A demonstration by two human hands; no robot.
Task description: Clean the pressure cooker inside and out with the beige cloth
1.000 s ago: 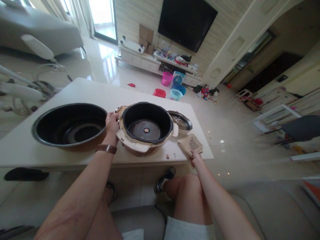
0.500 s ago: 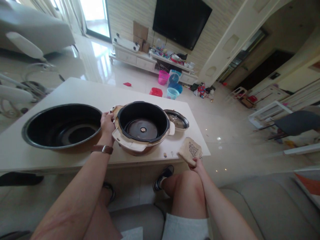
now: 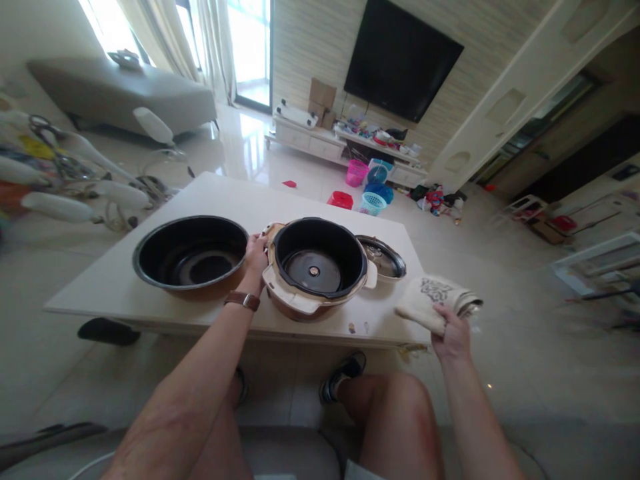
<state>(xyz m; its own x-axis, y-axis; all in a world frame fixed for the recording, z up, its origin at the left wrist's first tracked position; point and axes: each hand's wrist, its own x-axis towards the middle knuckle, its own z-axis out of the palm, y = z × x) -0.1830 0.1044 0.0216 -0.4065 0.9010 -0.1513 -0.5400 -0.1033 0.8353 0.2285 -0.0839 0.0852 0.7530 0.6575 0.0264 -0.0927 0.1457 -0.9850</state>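
My left hand (image 3: 255,259) is closed on the left side of a rice cooker body (image 3: 316,263), a round cream housing with a dark inside and a small metal disc at its bottom. Left of that hand stands a wide black inner pot (image 3: 195,248), showing nothing inside. In my right hand (image 3: 453,339) is a folded beige cloth (image 3: 425,301) with a dark printed pattern, held up over the table's right front corner, apart from the cooker. Behind the cooker's right side lies a round lid (image 3: 384,260), its inner face up.
The white table (image 3: 165,313) carries the pots and two small bits (image 3: 352,327) near its front edge. Beyond it on the floor are a pink basket (image 3: 357,173), a red container (image 3: 341,199) and a light blue basket (image 3: 373,203). A TV cabinet (image 3: 320,143) lines the far wall.
My right hand has lifted the cloth from low by the table's edge up and to the right. My left hand keeps its grip on the cooker. The view has shifted left.
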